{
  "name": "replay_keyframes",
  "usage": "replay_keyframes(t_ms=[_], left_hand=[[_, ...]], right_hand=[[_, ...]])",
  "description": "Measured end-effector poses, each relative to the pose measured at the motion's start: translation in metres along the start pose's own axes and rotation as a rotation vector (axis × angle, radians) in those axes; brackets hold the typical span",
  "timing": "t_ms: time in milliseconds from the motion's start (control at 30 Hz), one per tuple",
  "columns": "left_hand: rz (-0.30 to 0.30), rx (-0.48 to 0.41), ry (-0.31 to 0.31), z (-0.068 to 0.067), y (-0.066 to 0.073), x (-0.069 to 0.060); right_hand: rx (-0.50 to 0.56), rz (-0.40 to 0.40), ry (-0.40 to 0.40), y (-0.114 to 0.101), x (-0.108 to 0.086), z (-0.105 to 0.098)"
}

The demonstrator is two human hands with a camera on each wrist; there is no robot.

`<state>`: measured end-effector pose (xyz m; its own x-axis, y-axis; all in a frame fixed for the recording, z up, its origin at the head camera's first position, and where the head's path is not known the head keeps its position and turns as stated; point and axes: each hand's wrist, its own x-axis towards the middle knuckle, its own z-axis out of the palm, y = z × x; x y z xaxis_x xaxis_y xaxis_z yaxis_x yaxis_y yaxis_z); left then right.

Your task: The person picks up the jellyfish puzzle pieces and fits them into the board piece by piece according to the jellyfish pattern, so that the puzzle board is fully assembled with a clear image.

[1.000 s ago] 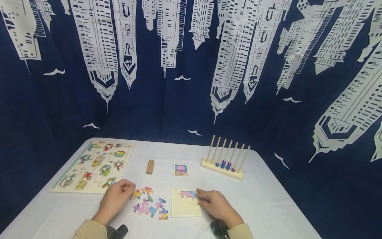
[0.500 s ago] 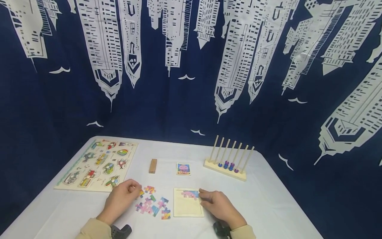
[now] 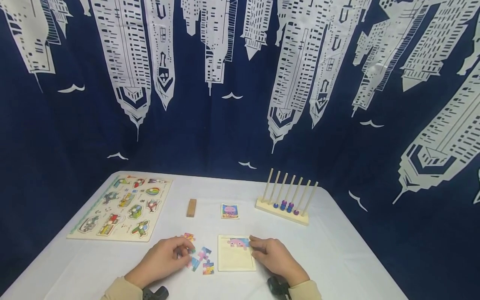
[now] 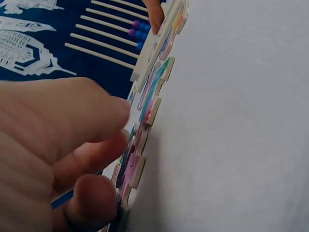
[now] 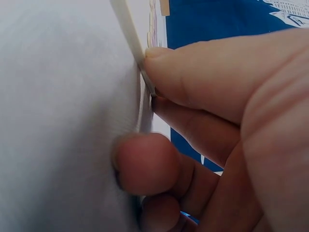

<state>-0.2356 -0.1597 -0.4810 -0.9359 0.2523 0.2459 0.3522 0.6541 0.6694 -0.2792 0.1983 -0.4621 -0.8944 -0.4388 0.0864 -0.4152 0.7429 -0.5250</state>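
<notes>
Loose jigsaw pieces (image 3: 204,253) in pink, blue and yellow lie on the white table. Over the left part of them is my left hand (image 3: 165,258), its fingers loosely bent and hiding several pieces. The left wrist view has its thumb and fingertips close to the pink pieces (image 4: 133,169), with none visibly lifted. My right hand (image 3: 275,256) holds the right edge of a square wooden puzzle tray (image 3: 236,262), thumb and finger meeting at the rim (image 5: 129,34). Joined pieces (image 3: 238,243) with a pink face and blue background sit at the tray's upper right.
A wooden vehicle peg puzzle (image 3: 123,208) lies at the left. Farther back are a brown wooden block (image 3: 191,208) and a small picture card (image 3: 230,211). A beaded peg rack (image 3: 283,211) stands at back right, before a dark blue curtain (image 3: 202,133).
My left hand has moved right and slightly nearer, from the yellow piece on the left to over the pink pieces. The right hand stays on the tray.
</notes>
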Motion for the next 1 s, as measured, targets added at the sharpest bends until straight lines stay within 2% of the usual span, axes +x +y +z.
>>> replay_keyframes(t_ms=[367, 600, 833, 1000], left_hand=[[0.106, 0.057, -0.068, -0.0026, 0.0003, -0.0046], [0.098, 0.047, -0.097, -0.0041, -0.0012, -0.0040], [0.136, 0.097, -0.096, -0.0053, -0.0015, -0.0063], [0.135, 0.141, -0.092, -0.0047, 0.0009, -0.0069]], right_hand=[[-0.001, -0.003, -0.004, -0.0013, -0.0008, 0.0002], [-0.011, 0.013, 0.000, -0.0009, 0.0010, 0.0004], [-0.016, 0.004, 0.005, -0.0013, 0.0008, 0.0006], [-0.027, 0.006, 0.007, -0.0016, 0.0009, 0.0001]])
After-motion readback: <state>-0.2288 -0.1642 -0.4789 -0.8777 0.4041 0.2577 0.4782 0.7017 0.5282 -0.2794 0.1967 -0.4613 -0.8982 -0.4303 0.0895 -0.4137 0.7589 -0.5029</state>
